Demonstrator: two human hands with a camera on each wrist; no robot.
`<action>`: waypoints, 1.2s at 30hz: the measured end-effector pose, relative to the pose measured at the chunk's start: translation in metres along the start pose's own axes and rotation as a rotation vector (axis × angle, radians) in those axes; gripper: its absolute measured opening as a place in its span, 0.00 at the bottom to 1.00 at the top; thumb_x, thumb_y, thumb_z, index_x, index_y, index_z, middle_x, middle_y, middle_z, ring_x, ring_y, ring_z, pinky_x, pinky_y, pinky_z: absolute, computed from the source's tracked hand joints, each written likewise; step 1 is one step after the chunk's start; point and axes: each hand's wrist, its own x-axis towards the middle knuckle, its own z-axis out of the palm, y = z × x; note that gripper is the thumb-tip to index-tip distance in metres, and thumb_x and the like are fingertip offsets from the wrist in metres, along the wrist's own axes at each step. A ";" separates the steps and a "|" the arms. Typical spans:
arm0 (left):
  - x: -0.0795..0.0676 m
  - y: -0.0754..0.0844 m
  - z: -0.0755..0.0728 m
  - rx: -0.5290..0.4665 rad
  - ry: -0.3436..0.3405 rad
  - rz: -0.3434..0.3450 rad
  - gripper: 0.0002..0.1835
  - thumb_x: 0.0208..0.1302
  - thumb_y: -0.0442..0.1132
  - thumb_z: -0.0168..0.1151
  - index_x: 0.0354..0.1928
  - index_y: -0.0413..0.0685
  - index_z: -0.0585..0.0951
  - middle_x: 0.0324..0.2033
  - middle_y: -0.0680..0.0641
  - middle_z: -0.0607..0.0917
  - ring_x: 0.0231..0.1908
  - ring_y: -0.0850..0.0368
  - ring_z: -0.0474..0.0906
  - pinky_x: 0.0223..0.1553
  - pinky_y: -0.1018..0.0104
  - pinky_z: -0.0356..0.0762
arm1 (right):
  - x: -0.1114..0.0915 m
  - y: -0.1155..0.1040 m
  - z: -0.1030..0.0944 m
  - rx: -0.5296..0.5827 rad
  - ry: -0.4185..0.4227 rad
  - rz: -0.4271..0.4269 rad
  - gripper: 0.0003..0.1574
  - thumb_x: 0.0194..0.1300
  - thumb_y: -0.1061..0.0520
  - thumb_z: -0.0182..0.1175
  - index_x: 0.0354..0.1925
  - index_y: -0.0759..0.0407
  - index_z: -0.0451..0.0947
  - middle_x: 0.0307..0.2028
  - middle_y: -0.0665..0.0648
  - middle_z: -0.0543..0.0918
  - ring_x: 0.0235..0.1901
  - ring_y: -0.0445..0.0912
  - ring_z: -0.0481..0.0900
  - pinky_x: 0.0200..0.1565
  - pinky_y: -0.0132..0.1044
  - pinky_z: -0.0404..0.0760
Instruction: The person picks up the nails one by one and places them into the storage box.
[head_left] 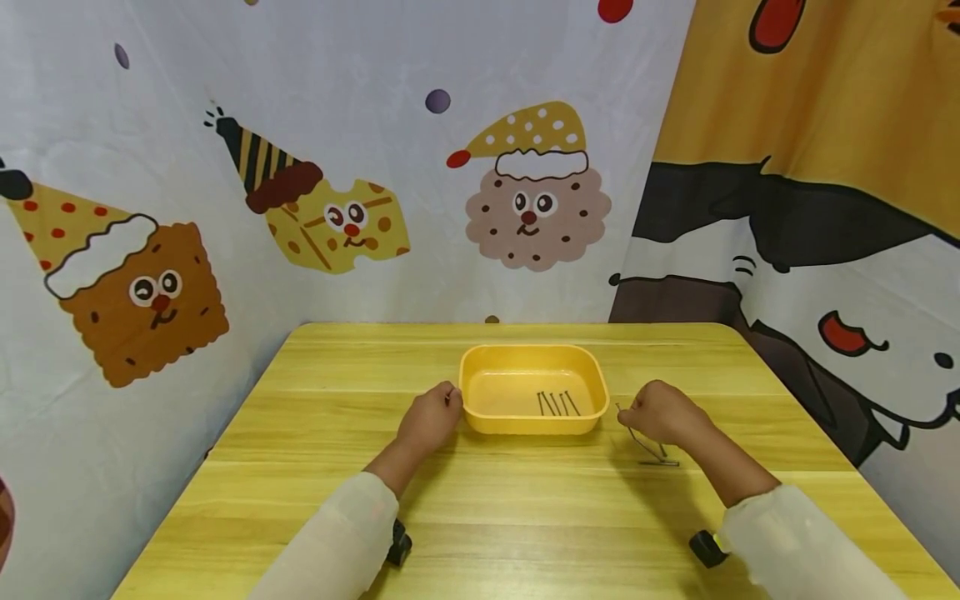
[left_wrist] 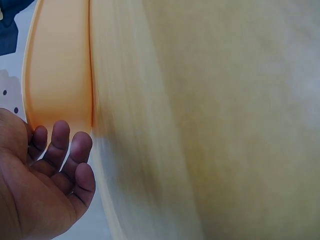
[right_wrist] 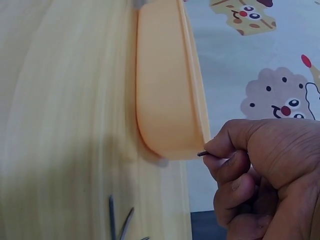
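Observation:
A yellow plastic tray (head_left: 532,425) sits on the table with several nails (head_left: 558,404) lying side by side in its front right part. At its left end my left hand (head_left: 431,421) pinches the rim between thumb and forefinger; the other fingers curl loosely beside the tray wall (left_wrist: 60,65) in the left wrist view. Just right of the tray, my right hand (head_left: 663,414) pinches a nail (right_wrist: 202,153), whose tip pokes out past the thumb. Below that hand a few loose nails (head_left: 660,463) lie on the tabletop, seen too as dark nails (right_wrist: 112,215) in the right wrist view.
The wooden table (head_left: 487,517) has its far edge against a white curtain (head_left: 420,292) printed with cartoon snacks. Black wrist cameras, one being the right camera (head_left: 707,548), hang under both sleeves.

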 end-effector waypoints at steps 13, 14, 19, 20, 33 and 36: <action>0.000 -0.002 0.000 0.008 0.007 -0.003 0.17 0.83 0.48 0.44 0.35 0.50 0.74 0.21 0.49 0.72 0.20 0.54 0.65 0.25 0.62 0.64 | 0.018 -0.019 -0.004 0.038 -0.024 -0.026 0.33 0.71 0.49 0.61 0.10 0.48 0.63 0.10 0.45 0.56 0.12 0.39 0.49 0.19 0.34 0.58; 0.000 -0.002 0.000 0.011 0.009 -0.003 0.17 0.83 0.48 0.44 0.35 0.50 0.74 0.21 0.49 0.72 0.20 0.55 0.65 0.25 0.62 0.64 | 0.019 -0.021 -0.005 0.040 -0.028 -0.027 0.33 0.71 0.49 0.61 0.10 0.48 0.63 0.10 0.45 0.56 0.13 0.39 0.49 0.19 0.34 0.57; 0.001 -0.002 0.001 0.015 0.012 -0.005 0.17 0.82 0.48 0.44 0.34 0.50 0.74 0.20 0.49 0.71 0.20 0.55 0.65 0.25 0.62 0.64 | 0.025 -0.029 -0.005 0.051 -0.038 -0.043 0.34 0.72 0.49 0.60 0.10 0.48 0.62 0.11 0.45 0.55 0.13 0.39 0.49 0.20 0.34 0.56; 0.001 -0.001 0.001 0.015 0.012 -0.005 0.17 0.82 0.48 0.44 0.34 0.50 0.74 0.20 0.49 0.71 0.20 0.55 0.65 0.25 0.62 0.64 | 0.027 -0.031 -0.004 0.055 -0.037 -0.045 0.34 0.72 0.49 0.60 0.10 0.48 0.62 0.11 0.45 0.55 0.13 0.39 0.48 0.20 0.34 0.56; 0.001 -0.002 0.001 0.003 0.021 0.008 0.16 0.82 0.46 0.45 0.34 0.50 0.74 0.20 0.49 0.70 0.19 0.55 0.64 0.24 0.62 0.63 | 0.047 -0.051 0.006 0.053 -0.052 -0.014 0.33 0.71 0.50 0.60 0.10 0.48 0.62 0.10 0.46 0.56 0.12 0.40 0.49 0.19 0.35 0.58; 0.002 -0.003 0.001 -0.001 0.023 0.013 0.16 0.82 0.46 0.45 0.34 0.50 0.74 0.20 0.49 0.70 0.19 0.55 0.64 0.24 0.62 0.63 | 0.051 -0.057 0.008 0.054 -0.054 -0.031 0.33 0.71 0.50 0.60 0.09 0.49 0.63 0.10 0.46 0.57 0.12 0.40 0.50 0.20 0.35 0.60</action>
